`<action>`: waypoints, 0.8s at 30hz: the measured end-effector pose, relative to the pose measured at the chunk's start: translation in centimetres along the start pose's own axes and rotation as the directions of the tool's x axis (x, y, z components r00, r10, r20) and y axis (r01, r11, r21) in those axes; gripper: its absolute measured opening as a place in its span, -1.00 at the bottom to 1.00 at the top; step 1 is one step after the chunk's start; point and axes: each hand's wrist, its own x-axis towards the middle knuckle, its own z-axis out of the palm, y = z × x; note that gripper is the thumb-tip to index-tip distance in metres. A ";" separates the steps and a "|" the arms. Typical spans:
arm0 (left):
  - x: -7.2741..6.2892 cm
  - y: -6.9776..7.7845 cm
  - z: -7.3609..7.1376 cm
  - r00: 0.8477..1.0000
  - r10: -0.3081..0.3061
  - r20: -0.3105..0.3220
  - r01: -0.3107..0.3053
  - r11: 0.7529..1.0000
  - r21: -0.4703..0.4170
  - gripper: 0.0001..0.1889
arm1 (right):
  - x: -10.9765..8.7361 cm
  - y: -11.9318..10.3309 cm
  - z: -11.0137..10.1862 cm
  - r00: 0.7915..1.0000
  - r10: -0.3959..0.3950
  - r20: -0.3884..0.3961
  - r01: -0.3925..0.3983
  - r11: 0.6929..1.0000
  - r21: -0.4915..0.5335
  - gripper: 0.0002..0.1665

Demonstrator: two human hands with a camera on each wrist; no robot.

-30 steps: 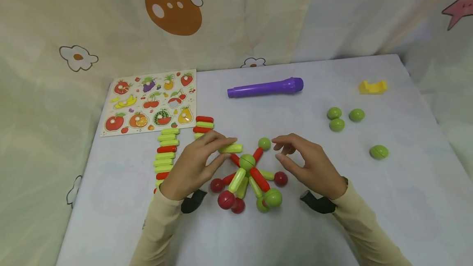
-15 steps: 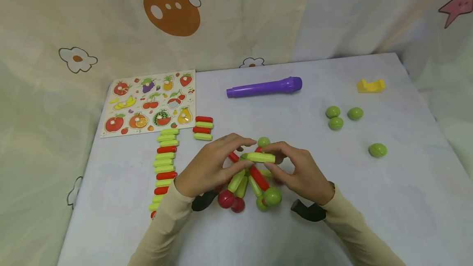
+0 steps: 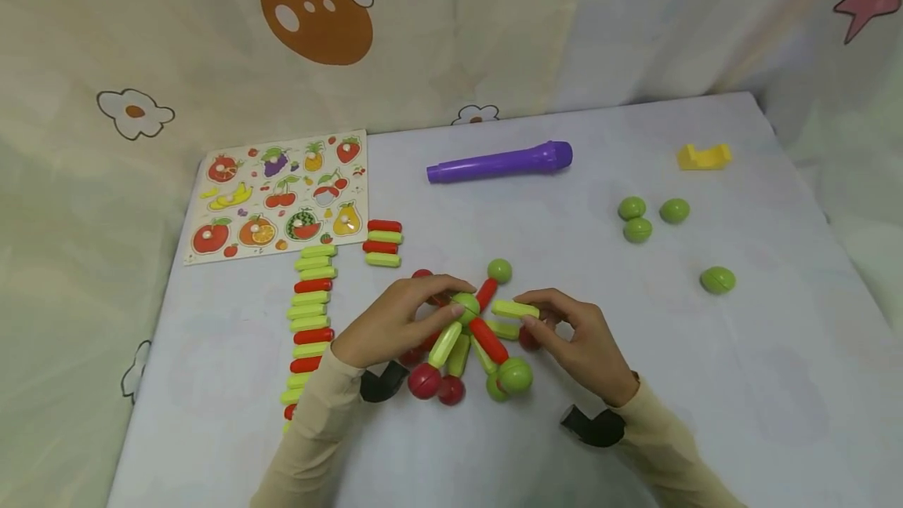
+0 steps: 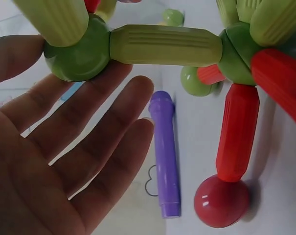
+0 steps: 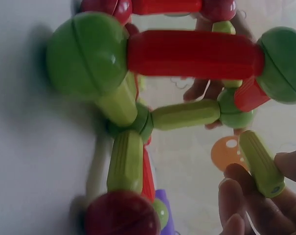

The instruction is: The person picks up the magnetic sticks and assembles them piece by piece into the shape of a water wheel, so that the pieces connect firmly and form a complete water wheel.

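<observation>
While a ball point(image 3: 469, 304) is pinched by the left hand point(image 3: 398, 322), the stick point(image 3: 513, 310) at its three o'clock is gripped by the right hand point(image 3: 584, 335). Probably light and stiff, it is best held by one end

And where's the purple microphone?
In the head view, the purple microphone lies near the back of the table, right of the fruit board.

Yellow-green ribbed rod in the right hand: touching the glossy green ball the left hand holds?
Apart. The head view shows a gap between the yellow-green ribbed rod and the glossy green ball.
</observation>
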 end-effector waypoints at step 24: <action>-0.1 -0.3 2.4 0.985 0.042 -0.169 -0.045 0.999 -0.014 -0.69 | -0.1 0.2 0.8 1.000 0.015 0.000 -0.015 1.000 0.011 -0.68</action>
